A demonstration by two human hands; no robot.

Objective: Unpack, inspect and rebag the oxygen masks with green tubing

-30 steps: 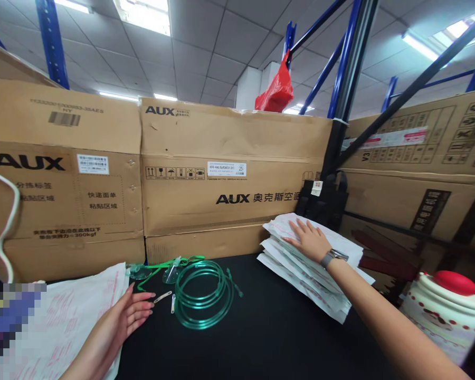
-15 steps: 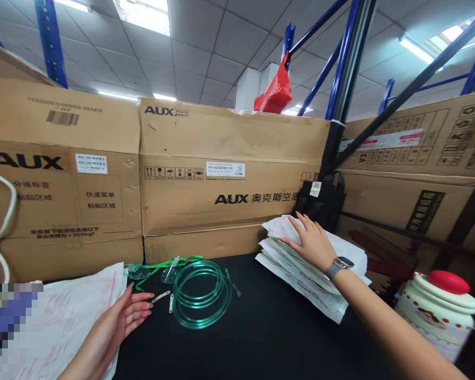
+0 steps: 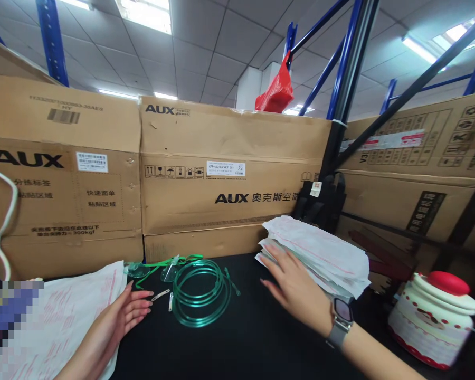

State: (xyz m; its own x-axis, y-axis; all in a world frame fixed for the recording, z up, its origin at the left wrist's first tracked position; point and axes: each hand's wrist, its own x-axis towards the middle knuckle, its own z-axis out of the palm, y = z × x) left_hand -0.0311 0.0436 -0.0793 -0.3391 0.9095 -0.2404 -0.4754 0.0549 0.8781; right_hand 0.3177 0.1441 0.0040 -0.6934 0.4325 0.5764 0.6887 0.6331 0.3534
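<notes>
A coil of green tubing [image 3: 198, 292] with a clear mask [image 3: 170, 272] lies on the black table [image 3: 245, 338]. My left hand [image 3: 126, 311] rests open on the table at the edge of a white printed pouch [image 3: 63, 322], fingers pointing toward the coil and two small metal clips [image 3: 164, 297]. My right hand [image 3: 296, 287], open with fingers spread and a watch on the wrist, hovers over the table just in front of a stack of white pouches [image 3: 320, 253], holding nothing.
Large AUX cardboard boxes [image 3: 229, 174] wall the table's far side. A red-capped white container [image 3: 435, 316] stands at the right. A black post and bag [image 3: 324, 200] sit behind the stack. A red plastic bag [image 3: 277, 89] hangs above.
My right hand has left the top of the pouch stack and drawn back toward me and left, over the table. The left hand has stayed put.
</notes>
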